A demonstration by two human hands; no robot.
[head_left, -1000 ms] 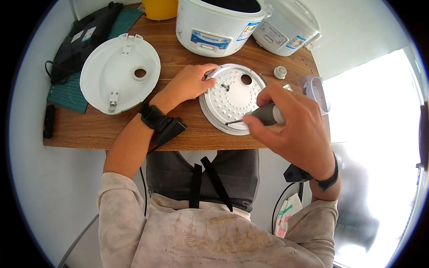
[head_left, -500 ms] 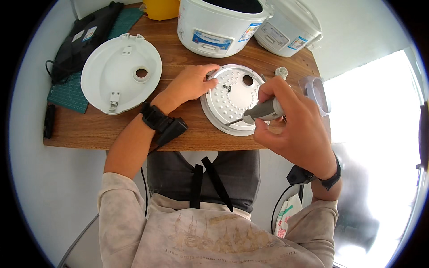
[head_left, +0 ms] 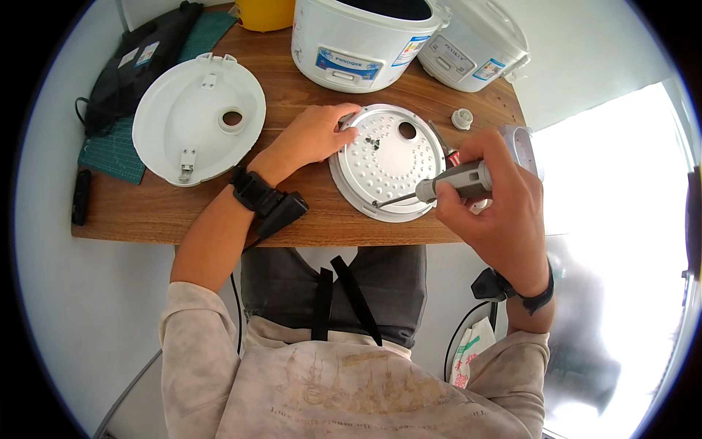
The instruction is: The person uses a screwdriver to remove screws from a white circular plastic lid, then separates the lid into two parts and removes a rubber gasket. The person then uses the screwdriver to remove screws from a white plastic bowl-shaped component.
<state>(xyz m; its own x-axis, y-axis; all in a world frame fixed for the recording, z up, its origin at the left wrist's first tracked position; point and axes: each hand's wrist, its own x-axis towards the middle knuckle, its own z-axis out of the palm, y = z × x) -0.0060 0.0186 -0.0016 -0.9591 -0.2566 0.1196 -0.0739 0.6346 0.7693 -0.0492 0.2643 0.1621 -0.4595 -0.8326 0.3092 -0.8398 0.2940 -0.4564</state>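
Nearest on my remote feed, a smooth grey screwdriver (head_left: 462, 181) slants down to the near rim of a round silver metal plate (head_left: 395, 162) studded with small bumps. I see the hands apart: the right hand (head_left: 504, 219) closed around the screwdriver, the left hand (head_left: 313, 133) clasping the plate's far-left rim. The plate lies at the front of a brown wood-grained desk (head_left: 161, 212); beyond stand two rounded white cookers (head_left: 355, 40) beside a pale wall (head_left: 585, 73).

The metal disc (head_left: 390, 162) looks shiny and dimpled.
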